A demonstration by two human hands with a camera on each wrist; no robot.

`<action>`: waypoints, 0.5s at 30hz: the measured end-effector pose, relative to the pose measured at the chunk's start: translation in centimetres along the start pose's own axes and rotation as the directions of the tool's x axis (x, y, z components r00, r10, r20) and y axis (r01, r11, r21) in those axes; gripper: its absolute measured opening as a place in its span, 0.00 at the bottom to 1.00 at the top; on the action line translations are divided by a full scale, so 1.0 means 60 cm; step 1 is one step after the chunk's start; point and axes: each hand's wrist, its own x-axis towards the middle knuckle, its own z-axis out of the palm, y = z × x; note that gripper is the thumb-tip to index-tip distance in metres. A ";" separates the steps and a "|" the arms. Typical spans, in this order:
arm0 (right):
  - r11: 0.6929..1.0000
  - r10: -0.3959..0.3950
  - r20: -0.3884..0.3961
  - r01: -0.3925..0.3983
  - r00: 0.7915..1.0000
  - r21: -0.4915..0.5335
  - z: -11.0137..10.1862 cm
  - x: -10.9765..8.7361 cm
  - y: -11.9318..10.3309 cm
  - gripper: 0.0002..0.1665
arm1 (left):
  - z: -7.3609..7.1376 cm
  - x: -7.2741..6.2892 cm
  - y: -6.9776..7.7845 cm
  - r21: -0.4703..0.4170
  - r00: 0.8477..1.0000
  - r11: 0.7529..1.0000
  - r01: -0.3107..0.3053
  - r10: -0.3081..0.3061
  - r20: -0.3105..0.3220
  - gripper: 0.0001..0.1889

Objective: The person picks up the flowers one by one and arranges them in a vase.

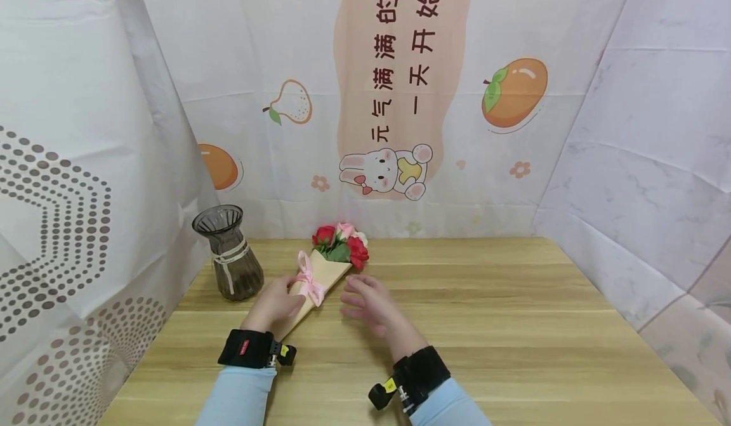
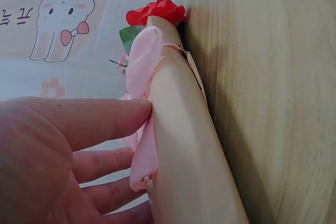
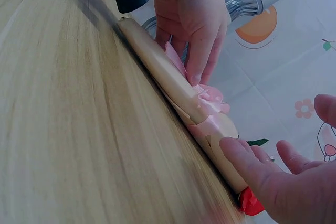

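A bouquet wrapped in tan paper lies slantwise on the wooden table, with red, pink and white flowers at its far end. Around the wrapping is a pink ribbon bow. My left hand is at the bow; in the left wrist view its thumb touches the ribbon, and the other fingers extend behind it, partly hidden. On the other side, my right hand hovers near the flower end with its fingers spread and nothing in them, slightly blurred in the head view.
A dark glass vase with a cord tied round it stands at the left, just beyond my left hand. Wooden tabletop extends to the right. A printed cloth hangs along the table's back edge, and pale sheets flank both sides.
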 end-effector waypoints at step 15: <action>1.000 0.000 -0.004 0.000 1.000 -0.001 -0.003 -0.004 -0.004 0.32 | -0.002 -0.002 0.002 -0.001 0.999 1.000 -0.019 0.019 0.043 0.33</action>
